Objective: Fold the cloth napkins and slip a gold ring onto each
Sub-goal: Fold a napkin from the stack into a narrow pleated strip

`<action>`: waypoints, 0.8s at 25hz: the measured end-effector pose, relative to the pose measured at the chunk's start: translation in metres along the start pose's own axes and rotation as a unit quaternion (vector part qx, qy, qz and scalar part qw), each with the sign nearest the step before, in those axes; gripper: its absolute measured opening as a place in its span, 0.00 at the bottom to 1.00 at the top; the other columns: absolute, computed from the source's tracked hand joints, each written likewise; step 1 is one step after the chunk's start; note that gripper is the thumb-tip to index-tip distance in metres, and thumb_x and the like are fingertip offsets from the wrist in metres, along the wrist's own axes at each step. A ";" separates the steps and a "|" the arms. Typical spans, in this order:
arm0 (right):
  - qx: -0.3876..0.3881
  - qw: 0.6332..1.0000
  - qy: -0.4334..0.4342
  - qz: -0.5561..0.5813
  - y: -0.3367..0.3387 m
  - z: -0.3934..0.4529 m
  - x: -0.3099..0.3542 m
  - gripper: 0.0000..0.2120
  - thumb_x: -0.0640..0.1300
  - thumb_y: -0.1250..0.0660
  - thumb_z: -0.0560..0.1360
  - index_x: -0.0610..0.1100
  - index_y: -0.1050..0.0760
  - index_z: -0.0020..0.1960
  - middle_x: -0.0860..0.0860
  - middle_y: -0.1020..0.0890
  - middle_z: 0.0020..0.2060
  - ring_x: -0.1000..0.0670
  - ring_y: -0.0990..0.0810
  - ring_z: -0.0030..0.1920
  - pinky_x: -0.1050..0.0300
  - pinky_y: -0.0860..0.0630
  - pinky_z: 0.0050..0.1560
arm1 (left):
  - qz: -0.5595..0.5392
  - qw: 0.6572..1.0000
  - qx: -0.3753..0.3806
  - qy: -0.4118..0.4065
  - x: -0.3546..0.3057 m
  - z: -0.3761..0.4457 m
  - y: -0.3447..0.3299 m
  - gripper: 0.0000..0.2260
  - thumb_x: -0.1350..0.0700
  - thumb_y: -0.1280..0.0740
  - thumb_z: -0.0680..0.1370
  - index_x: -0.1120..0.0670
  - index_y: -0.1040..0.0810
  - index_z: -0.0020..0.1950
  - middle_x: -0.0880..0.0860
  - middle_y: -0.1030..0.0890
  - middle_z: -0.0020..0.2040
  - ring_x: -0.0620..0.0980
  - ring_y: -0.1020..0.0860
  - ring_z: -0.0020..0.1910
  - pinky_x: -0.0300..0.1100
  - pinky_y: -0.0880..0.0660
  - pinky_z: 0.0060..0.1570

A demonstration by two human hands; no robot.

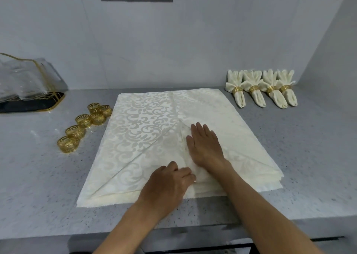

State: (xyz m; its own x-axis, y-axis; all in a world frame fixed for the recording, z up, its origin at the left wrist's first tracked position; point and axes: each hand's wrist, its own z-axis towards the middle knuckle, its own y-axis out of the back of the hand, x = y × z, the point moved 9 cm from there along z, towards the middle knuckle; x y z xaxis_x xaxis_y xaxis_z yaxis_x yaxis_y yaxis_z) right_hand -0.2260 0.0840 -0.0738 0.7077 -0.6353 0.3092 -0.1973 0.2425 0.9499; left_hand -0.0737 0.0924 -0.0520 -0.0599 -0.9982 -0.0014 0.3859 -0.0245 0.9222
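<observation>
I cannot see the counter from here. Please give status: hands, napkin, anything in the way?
Right hand flat, pressing the top napkin. Left hand pinching its fold. Six loose gold rings wait left. Nothing in the way.

Under both hands lies a stack of cream cloth napkins (pixel 146 130), soft and woven, with a leafy pattern that shines a little where the light hits it. Off to the left of the left hand (pixel 170 184) sit six shiny gold metal rings (pixel 83 126) with cut-out patterns, and past them is a see-through, crinkly pile with gold edging (pixel 23 78) on a dark tray with a gold rim (pixel 38 104). The countertop (pixel 289 157) beneath everything is smooth grey stone with tiny specks, and far beyond the right hand (pixel 206 145) four folded cloth napkins (pixel 260 87) each wear a shiny gold ring.
</observation>
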 end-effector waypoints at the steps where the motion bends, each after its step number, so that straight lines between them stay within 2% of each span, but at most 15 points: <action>1: -0.015 1.000 0.019 0.018 0.009 0.000 0.006 0.26 0.53 0.55 0.84 0.44 0.47 0.79 0.48 0.46 0.79 0.44 0.50 0.79 0.47 0.52 0.77 | 0.001 1.000 -0.001 0.006 0.000 0.001 0.000 0.15 0.64 0.26 0.68 0.49 0.16 0.51 0.45 0.16 0.45 0.48 0.23 0.36 0.41 0.24 0.28; 3: -0.061 0.997 0.038 0.022 0.046 -0.007 0.006 0.24 0.50 0.51 0.84 0.43 0.43 0.78 0.47 0.42 0.78 0.43 0.46 0.78 0.48 0.49 0.76 | 0.005 1.000 0.002 0.017 -0.006 0.005 0.000 0.12 0.64 0.30 0.68 0.50 0.18 0.47 0.45 0.18 0.40 0.48 0.25 0.34 0.41 0.26 0.26; 6: -0.085 0.996 -0.014 0.040 0.093 -0.041 -0.043 0.22 0.48 0.47 0.84 0.45 0.38 0.77 0.49 0.40 0.78 0.47 0.41 0.77 0.52 0.47 0.75 | 0.005 1.000 -0.016 0.021 -0.027 0.012 0.000 0.11 0.63 0.32 0.67 0.51 0.19 0.46 0.47 0.20 0.38 0.49 0.26 0.32 0.40 0.29 0.25; 9: 0.008 0.998 -0.062 -0.001 0.079 -0.084 -0.083 0.22 0.47 0.46 0.83 0.41 0.38 0.75 0.46 0.38 0.76 0.46 0.39 0.75 0.50 0.41 0.73 | 0.016 0.999 -0.025 0.024 -0.039 0.014 -0.007 0.18 0.62 0.32 0.67 0.52 0.19 0.55 0.49 0.18 0.44 0.51 0.23 0.35 0.41 0.27 0.27; 11: 0.049 0.997 -0.048 -0.024 0.051 -0.096 -0.089 0.23 0.49 0.47 0.84 0.44 0.41 0.77 0.48 0.41 0.78 0.47 0.43 0.76 0.53 0.46 0.74 | 0.034 0.999 -0.018 0.030 -0.038 0.012 -0.012 0.14 0.61 0.36 0.69 0.52 0.18 0.52 0.48 0.17 0.45 0.50 0.23 0.37 0.41 0.25 0.29; 13: 0.016 0.999 -0.031 -0.024 0.042 -0.097 -0.091 0.24 0.51 0.48 0.84 0.48 0.44 0.79 0.52 0.43 0.79 0.50 0.47 0.78 0.56 0.50 0.75 | 0.033 0.999 -0.005 0.040 -0.035 0.010 -0.014 0.11 0.60 0.37 0.70 0.52 0.17 0.48 0.48 0.17 0.45 0.50 0.23 0.38 0.41 0.24 0.30; 15: -0.034 0.999 -0.016 -0.013 0.046 -0.097 -0.093 0.25 0.50 0.45 0.83 0.49 0.43 0.79 0.52 0.43 0.79 0.50 0.47 0.79 0.56 0.49 0.75 | 0.025 0.999 0.010 0.043 -0.034 0.009 -0.013 0.07 0.60 0.33 0.70 0.53 0.18 0.45 0.48 0.18 0.43 0.49 0.23 0.37 0.40 0.26 0.31; 18: -0.111 0.992 0.067 -0.005 0.048 -0.102 -0.074 0.22 0.46 0.37 0.79 0.46 0.31 0.73 0.48 0.32 0.74 0.46 0.35 0.75 0.51 0.38 0.72 | 0.015 0.999 0.005 0.046 -0.036 0.009 -0.009 0.06 0.59 0.28 0.69 0.52 0.18 0.44 0.47 0.18 0.42 0.47 0.24 0.36 0.38 0.27 0.31; 20: -0.109 0.989 0.100 0.020 0.039 -0.104 -0.061 0.16 0.44 0.33 0.78 0.45 0.22 0.65 0.46 0.23 0.67 0.44 0.27 0.69 0.51 0.33 0.69 | -0.002 0.998 -0.012 0.060 -0.034 0.009 -0.004 0.10 0.59 0.27 0.68 0.52 0.18 0.49 0.48 0.17 0.48 0.48 0.22 0.38 0.39 0.25 0.31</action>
State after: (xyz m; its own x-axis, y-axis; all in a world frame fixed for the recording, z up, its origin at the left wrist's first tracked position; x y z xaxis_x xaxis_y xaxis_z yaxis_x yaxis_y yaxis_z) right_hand -0.2059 0.2086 -0.0607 0.8268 -0.4697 0.3094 -0.0918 0.4300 0.8982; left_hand -0.0817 0.1268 -0.0519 0.0490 -0.9973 -0.0538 0.4072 -0.0292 0.9129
